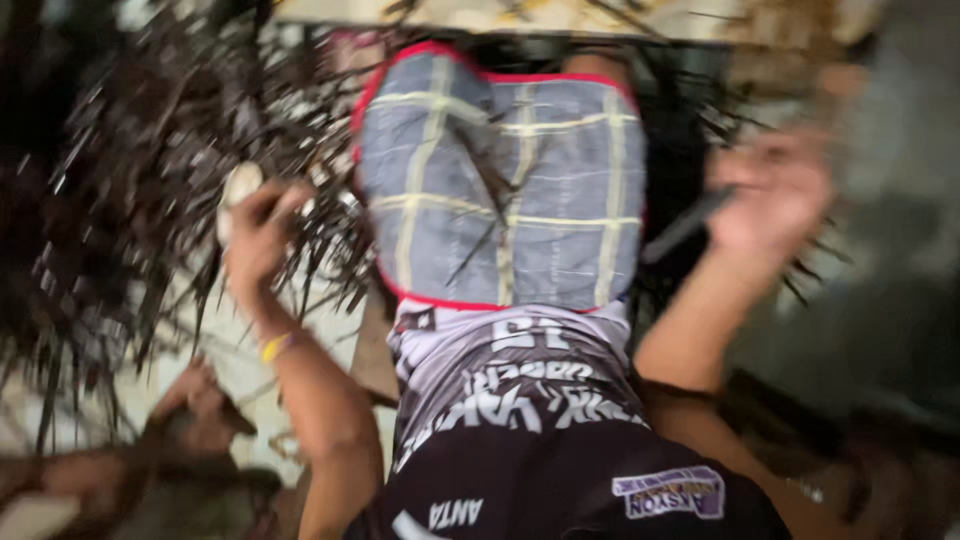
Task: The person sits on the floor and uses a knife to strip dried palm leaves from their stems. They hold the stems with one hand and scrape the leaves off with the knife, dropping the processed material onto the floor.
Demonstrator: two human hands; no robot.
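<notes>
Left arm: bent up from lower centre, wrist with a yellow band.
Left hand: at left of frame, my fingers curled around a small pale rounded piece, amid dry, thin, dark leaves.
Right arm: reaches toward upper right.
Right hand: blurred, closed on a dark slim tool.
Lap: grey checked cloth with red edging, centre of frame.

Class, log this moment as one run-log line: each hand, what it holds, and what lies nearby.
left hand: grips pale object among dry fronds | right hand: holds dark tool, blurred | lap: grey checked cloth
</notes>
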